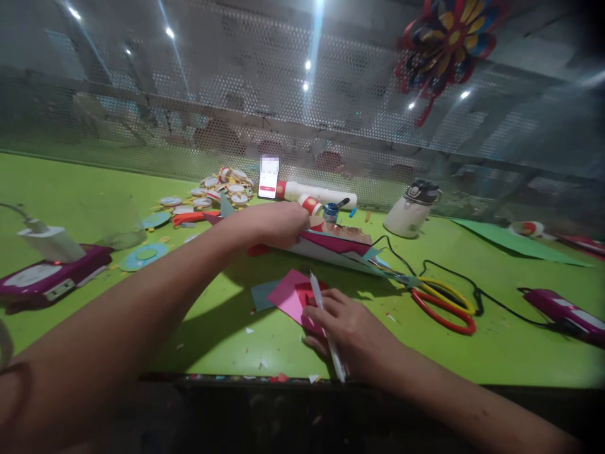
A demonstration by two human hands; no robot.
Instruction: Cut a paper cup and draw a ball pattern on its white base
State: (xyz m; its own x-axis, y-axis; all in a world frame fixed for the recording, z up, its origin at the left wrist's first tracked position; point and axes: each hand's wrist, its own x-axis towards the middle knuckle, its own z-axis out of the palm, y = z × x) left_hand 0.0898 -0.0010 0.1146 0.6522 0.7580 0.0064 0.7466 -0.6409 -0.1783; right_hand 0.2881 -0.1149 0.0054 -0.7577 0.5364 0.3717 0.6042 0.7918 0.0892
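My right hand is closed around a white pen, whose tip points away from me. Under its fingers lie a pink paper piece and a red one, with a light blue piece partly beneath. My left hand reaches over the near side of a shallow box holding coloured paper and brown material. Its fingers bend down out of sight, so what they touch is hidden. Scissors with red and yellow handles rest at the box's right end.
Purple power strips lie at both sides, with a black cable on the right. Behind stand a phone, a pile of paper discs, paper cups, and a white jar. Green paper lies at right.
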